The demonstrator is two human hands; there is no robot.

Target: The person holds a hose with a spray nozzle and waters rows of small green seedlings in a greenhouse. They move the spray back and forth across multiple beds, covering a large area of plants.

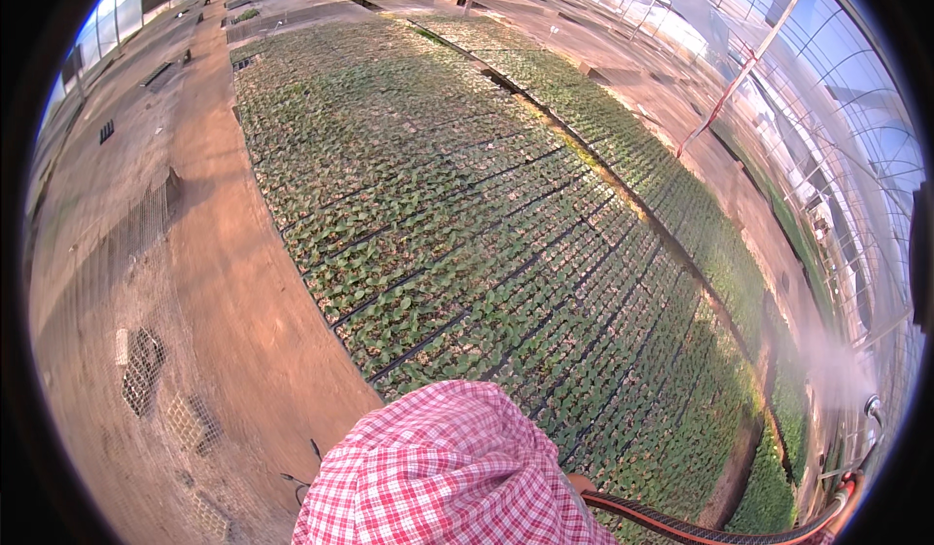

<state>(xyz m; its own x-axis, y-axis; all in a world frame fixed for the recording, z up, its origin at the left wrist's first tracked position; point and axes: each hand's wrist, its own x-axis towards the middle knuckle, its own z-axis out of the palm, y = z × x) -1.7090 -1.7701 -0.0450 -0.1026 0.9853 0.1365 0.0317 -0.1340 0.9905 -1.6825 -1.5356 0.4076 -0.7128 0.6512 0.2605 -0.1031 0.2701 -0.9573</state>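
Note:
A red-and-white checked sleeve (438, 472) fills the bottom middle, hiding most of my left hand (581, 484). A small part of that hand shows past the cuff, at a black-and-orange hose (671, 523), closed around it. The hose curves right to my right hand (846, 517), which grips the watering wand near the view's right rim. Above that hand, the wand's round spray head (873, 405) throws a white mist of water (832, 362). Trays of green seedlings (467, 275) cover the ground before me in a wide bed, with dark gaps between tray rows.
A bare dirt path (226, 289) runs along the bed's left side. Farther left lies netting (87, 311) with seedling trays (142, 373) by it. A narrow channel (620, 180) splits the bed. Metal posts (751, 63) support the plastic-covered greenhouse at right.

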